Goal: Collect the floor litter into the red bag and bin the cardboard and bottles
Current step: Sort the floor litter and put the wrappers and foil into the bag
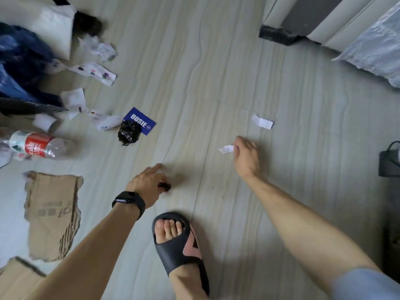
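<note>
My right hand (245, 158) pinches a small white paper scrap (226, 149) just above the floor. My left hand (147, 186), with a black watch on the wrist, holds a small dark red crumpled thing (165, 186) under its fingers. Another white paper scrap (262, 121) lies beyond my right hand. A clear plastic bottle with a red label (37, 145) lies at the left. Torn brown cardboard (52, 215) lies on the floor at the lower left. A blue card (141, 120) and a crumpled black wad (128, 133) sit mid-floor. No red bag is in view.
Several white papers (93, 71) are scattered at the upper left beside blue cloth (19, 61) and a white bag (43, 20). My foot in a black slipper (179, 245) stands at bottom centre. Furniture (313, 18) and a plastic-wrapped bundle (376, 46) fill the upper right. A black bag (389, 161) sits at the right edge.
</note>
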`<state>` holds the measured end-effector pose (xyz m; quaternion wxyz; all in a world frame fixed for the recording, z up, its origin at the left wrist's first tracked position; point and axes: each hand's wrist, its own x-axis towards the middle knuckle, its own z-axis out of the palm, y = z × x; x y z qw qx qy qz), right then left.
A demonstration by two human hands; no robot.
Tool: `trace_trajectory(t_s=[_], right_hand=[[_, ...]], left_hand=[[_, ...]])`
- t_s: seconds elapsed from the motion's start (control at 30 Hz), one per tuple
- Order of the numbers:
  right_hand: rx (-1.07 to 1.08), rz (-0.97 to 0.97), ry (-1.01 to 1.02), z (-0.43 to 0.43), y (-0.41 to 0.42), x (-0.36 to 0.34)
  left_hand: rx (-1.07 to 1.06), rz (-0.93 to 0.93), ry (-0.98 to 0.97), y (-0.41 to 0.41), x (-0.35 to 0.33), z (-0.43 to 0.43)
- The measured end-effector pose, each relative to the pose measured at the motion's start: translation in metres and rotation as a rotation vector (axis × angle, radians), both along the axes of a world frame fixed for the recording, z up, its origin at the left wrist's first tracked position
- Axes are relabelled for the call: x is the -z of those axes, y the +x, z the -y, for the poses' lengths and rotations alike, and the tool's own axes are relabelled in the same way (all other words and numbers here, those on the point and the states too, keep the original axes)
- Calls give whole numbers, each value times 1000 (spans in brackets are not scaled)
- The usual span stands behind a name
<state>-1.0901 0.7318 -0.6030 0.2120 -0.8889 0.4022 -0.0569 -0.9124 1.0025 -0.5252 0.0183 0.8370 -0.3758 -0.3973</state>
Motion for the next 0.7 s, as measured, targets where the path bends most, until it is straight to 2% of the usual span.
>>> trace_trajectory(t_s=[0.13,0.2,0.3,0.4,0.47,0.63,0.7], right_hand=[[-245,50,-9,-47,13,3],[-132,50,19,-28,22,-5],[191,-22,56,40,27,-10],[268,-207,88,102,29,-8],[275,-251,131,120,35,-4],[337,-265,111,61,51,-11],[259,-210,139,13,59,-15]], left_hand=[[-36,-23,36,0,-2,-21],[-60,-22,54,2,4,-33],[-93,1,63,6,8,-45],[-88,11,72,7,8,-46],[-90,-4,74,7,9,-45],[-118,-16,73,8,6,-47],[-159,-34,53,8,4,-50]])
